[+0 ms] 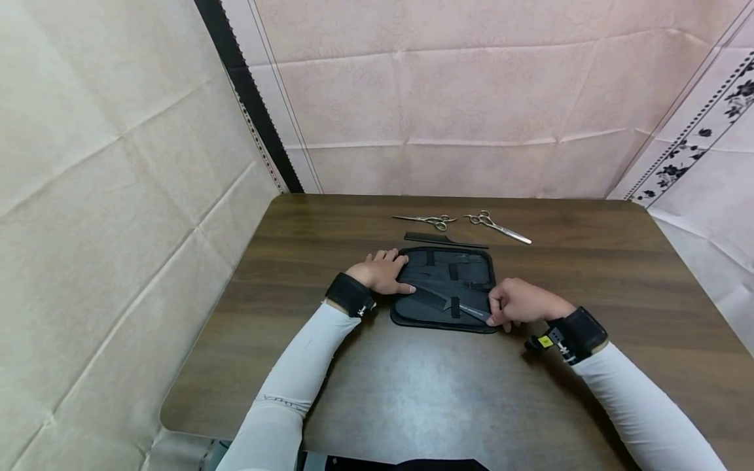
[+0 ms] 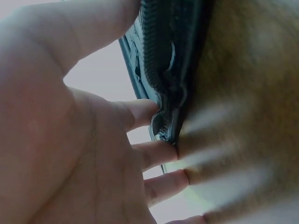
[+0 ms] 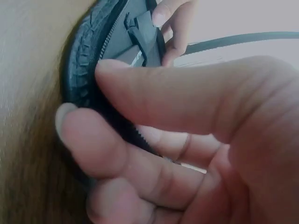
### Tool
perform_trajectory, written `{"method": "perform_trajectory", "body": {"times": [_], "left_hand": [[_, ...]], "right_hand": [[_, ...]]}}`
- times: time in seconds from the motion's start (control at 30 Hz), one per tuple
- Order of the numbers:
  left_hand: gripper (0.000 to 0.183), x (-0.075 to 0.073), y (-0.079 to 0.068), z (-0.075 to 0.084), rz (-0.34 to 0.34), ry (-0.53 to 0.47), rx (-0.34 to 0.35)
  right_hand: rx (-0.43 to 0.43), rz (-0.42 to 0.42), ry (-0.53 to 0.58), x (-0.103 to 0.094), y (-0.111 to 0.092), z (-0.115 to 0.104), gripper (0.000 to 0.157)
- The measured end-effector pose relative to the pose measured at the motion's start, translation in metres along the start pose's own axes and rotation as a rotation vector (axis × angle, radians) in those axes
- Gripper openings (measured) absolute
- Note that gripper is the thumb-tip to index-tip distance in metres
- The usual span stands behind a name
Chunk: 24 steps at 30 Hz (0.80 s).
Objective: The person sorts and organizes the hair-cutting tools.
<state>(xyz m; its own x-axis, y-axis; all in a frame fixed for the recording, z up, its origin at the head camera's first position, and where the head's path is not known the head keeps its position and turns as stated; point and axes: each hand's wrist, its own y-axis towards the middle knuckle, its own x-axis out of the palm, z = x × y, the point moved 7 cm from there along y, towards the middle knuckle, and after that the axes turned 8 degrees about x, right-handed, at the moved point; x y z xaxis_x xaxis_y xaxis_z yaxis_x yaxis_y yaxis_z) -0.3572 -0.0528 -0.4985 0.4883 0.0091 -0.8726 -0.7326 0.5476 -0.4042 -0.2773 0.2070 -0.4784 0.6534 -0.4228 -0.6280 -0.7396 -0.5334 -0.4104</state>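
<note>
A black zippered case [image 1: 424, 317] lies opened flat on the table, with elastic loops across its inside. One loop crosses a dark flat tool [image 1: 471, 313] with a grey handle, lying diagonally; its kind is unclear. My left hand [image 1: 383, 273] rests on the case's left edge, thumb over the tool's far end. Its fingers are extended beside the zipper in the left wrist view. At the lower right corner my right hand [image 1: 521, 302] pinches the case's rim between thumb [image 3: 154, 88] and curled fingers, close to the handle's end. Whether the thumb touches the handle is unclear.
Behind the case lie a black comb [image 1: 427, 238], a pair of silver scissors [image 1: 421, 219] and a second silver pair [image 1: 501, 229] with a broader blade. The brown wooden table [image 1: 247, 366] has rounded corners, and pale cloth [image 1: 471, 98] hangs around it.
</note>
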Motion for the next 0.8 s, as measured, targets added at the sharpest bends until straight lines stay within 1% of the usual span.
{"method": "perform_trajectory", "body": {"times": [0.17,0.27,0.47,0.6,0.73,0.8], "left_hand": [[0.089,-0.001,-0.002,0.003,-0.003,0.0,0.0],[0.089,-0.001,-0.002,0.002,-0.002,-0.001,0.004],[0.092,-0.001,-0.001,0.002,0.005,-0.001,0.007],[0.092,-0.001,-0.002,0.002,0.005,-0.004,0.008],[0.091,-0.005,-0.009,0.006,0.004,0.007,0.021],[0.095,-0.006,-0.013,0.008,0.001,0.008,0.038]], "right_hand": [[-0.061,-0.074,0.029,0.002,-0.002,-0.003,0.019],[-0.092,-0.112,0.023,0.002,-0.004,-0.003,0.015],[-0.129,-0.103,0.03,0.001,-0.005,-0.004,0.013],[-0.126,-0.106,0.04,0.002,-0.005,-0.002,0.013],[-0.116,-0.11,0.039,0.002,-0.005,-0.001,0.012],[-0.111,-0.115,0.043,0.001,-0.005,-0.001,0.011]]}}
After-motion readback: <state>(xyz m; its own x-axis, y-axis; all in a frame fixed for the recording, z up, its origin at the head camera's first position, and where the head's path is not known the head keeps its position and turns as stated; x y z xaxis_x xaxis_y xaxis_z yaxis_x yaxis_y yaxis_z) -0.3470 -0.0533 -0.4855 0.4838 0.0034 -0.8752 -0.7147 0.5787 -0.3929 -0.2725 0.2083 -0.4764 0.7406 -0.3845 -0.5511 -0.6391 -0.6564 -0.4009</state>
